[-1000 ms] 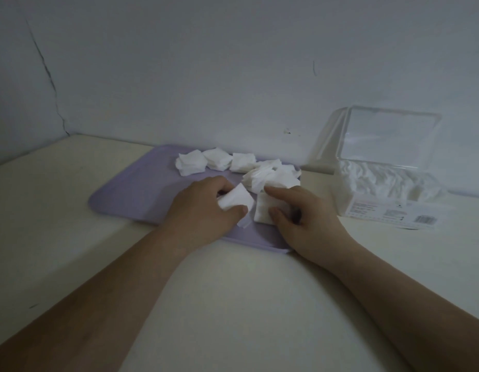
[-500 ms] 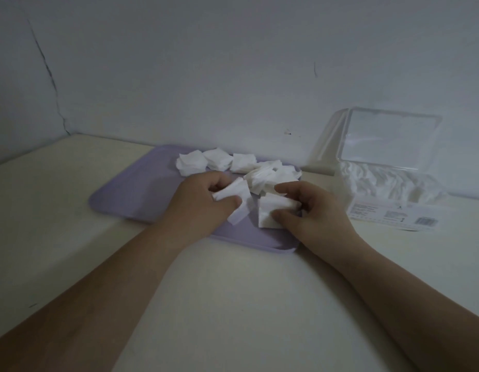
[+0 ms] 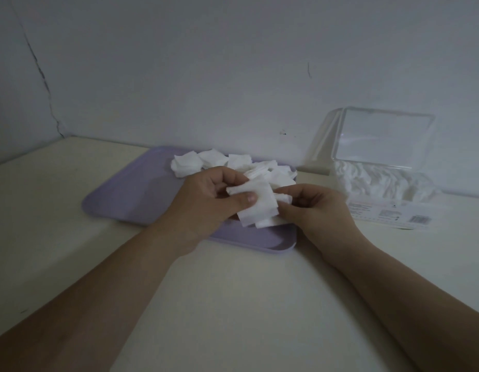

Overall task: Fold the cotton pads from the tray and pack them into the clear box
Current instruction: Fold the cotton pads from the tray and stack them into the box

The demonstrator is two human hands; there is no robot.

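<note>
1. Cream table [image 3: 233, 304] spread on the near side of my fingers and off to their left, meeting a grey wall [image 3: 206, 63] behind them; a crack [image 3: 42, 84] ran down that wall far to the left.
2. Under my fingers lay the lilac tray [image 3: 131, 194], its near edge just below my knuckles and its right corner beneath my right wrist.
3. My left hand [image 3: 206, 202] was curled, thumb on top, pinching a white cotton pad [image 3: 259, 202] lifted off the tray.
4. My right hand [image 3: 319, 210] was curled too, thumb and fingertips nipping a second pad [image 3: 270, 223] by its right edge; the first pad overlapped it, their edges not lined up.
5. Beyond my fingers, loose pads [image 3: 211, 162] sat in a row along the tray's far edge, close to the wall.
6. Right of my right fingers, apart from the tray, stood the clear box [image 3: 380, 210], heaped with white pads, its lid [image 3: 380, 138] upright against the wall.
7. Bare tabletop showed between the tray's right edge and the box.
</note>
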